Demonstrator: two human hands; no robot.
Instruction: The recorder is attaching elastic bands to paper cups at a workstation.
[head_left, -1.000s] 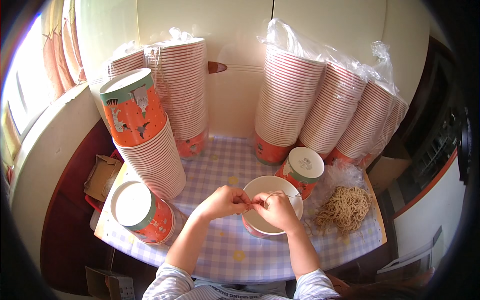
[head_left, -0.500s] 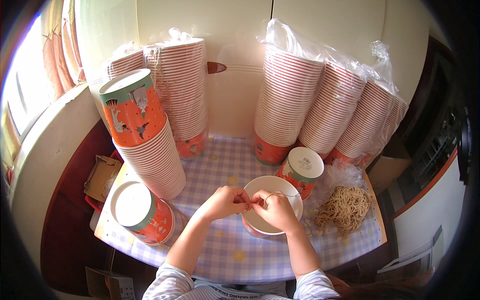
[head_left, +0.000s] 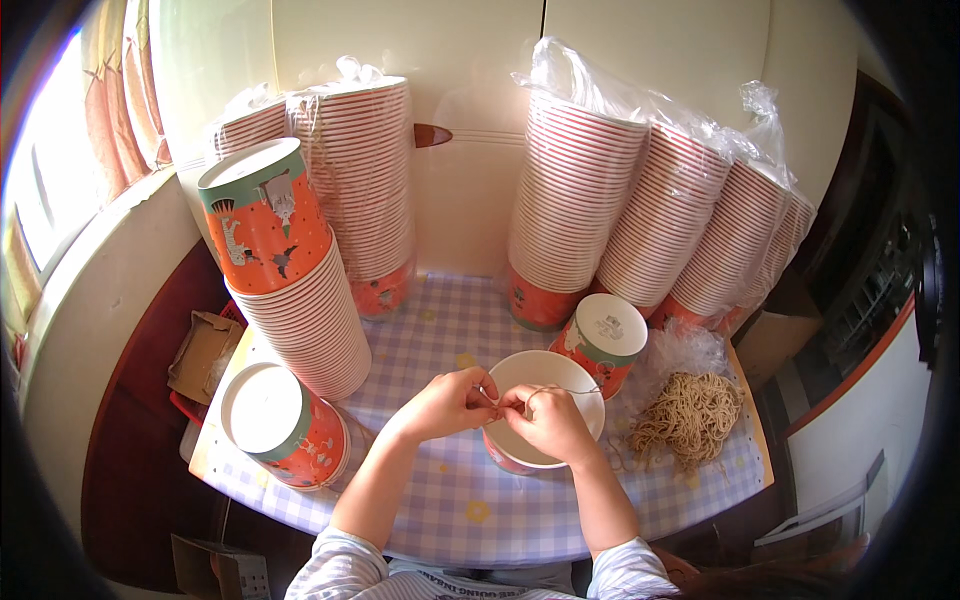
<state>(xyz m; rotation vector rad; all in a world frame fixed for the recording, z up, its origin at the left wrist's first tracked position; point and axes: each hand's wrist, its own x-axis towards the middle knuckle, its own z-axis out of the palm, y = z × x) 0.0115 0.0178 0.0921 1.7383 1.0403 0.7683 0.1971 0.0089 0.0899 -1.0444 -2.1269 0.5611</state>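
Observation:
In the middle of the table stands a paper bucket [head_left: 530,367] with its white inside facing up. Over its near left rim my left hand [head_left: 445,405] and my right hand [head_left: 550,420] meet, fingertips pinched together on a thin string. Part of the string [head_left: 572,389] runs over the back of my right fingers and out past the bucket's right rim. The exact spot between the fingertips is too small to make out. A tangled bundle of beige string [head_left: 688,415] lies to the right of the bucket.
An upside-down orange bucket [head_left: 606,335] stands behind the open one. On the left are another upturned bucket [head_left: 270,415] and a tall bucket stack [head_left: 305,315]. Plastic-wrapped stacks [head_left: 575,190] line the back. A checked cloth [head_left: 440,500] covers the table.
Both hands stay at the bucket's rim with only small finger movements. The string over my right hand has shifted slightly.

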